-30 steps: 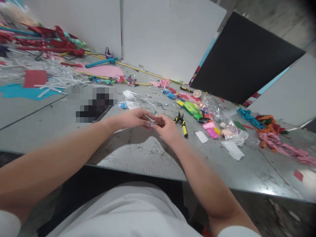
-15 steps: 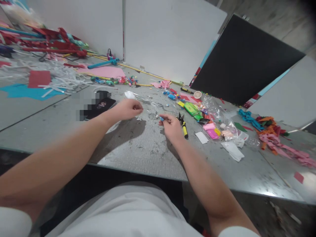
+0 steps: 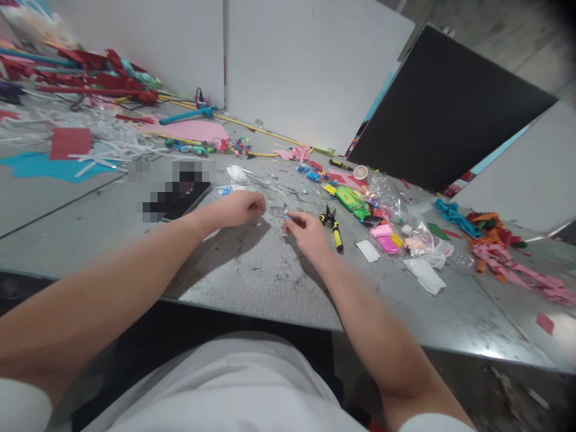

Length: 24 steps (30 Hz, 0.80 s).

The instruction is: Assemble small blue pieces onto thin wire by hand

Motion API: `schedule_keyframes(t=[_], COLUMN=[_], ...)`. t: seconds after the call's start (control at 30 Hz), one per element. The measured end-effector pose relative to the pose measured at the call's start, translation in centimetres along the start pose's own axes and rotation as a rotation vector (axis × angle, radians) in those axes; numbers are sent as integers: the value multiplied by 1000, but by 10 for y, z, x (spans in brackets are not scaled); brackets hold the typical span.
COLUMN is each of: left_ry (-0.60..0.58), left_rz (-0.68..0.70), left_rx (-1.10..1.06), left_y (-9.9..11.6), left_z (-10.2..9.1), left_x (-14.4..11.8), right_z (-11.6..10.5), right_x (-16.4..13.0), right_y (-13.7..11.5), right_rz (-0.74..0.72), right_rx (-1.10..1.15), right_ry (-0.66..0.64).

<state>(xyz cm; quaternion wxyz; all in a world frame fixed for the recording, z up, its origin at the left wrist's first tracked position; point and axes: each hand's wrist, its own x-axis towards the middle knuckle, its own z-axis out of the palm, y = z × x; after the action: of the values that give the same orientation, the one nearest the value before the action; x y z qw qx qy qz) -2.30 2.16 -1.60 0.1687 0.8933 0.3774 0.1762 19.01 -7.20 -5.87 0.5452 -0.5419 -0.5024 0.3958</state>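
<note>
Okay, so from where I'm standing, the person's right hand is just right of the middle of the frame, thumb and fingertips pinched together on a tiny blue piece. That little blue thing is up off the grey table, near dead centre. The left hand sits just left of it, well clear of the right one, fingers curled in close, and honestly I can't tell if anything's tucked in there. Some thin tangled wire lies between the two hands, with a bunch of straight silvery wires a bit above. Black-and-yellow cutters lie right beside the right hand, blades spread, and a small white card sits just lower right of those. Centre right is a messy row of stuff: a green packet, a hot pink packet and a crumpled clear plastic bag. Just left of centre there's a dark phone, partly blurred out, behind the left forearm. Upper left is pure chaos, with white paper strips heaped around a red square and a jagged blue sheet.
</note>
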Motion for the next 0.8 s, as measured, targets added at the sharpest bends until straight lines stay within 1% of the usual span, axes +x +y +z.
schedule_keyframes(t=[0.07,0.17,0.27,0.4,0.47,0.53,0.67,0.8], left_ry=[18,-6,-58,-160,-183,-164,-87,-74], left_rz=[-32,-75,-64,-27,1,5,-9,10], left_rx=[-162,-410,-517,-557,-566,-564,-517,-486], left_y=[8,20,26,28,29,30,33,36], left_z=[-1,-1,0,0,0,1,2,3], left_x=[-2,-5,-8,-10,-11,-11,-11,-12], right_z=[1,1,1,2,3,5,7,8], right_x=[0,0,1,0,-2,-4,-8,-8], right_y=[0,0,-1,-3,-5,-7,-8,-6], right_rz=[5,-9,-18,21,36,13,-48,-16], right_rx=[34,74,73,59,72,84,108,99], right_ry=[-22,-61,-99,-74,-82,-118,-201,-227])
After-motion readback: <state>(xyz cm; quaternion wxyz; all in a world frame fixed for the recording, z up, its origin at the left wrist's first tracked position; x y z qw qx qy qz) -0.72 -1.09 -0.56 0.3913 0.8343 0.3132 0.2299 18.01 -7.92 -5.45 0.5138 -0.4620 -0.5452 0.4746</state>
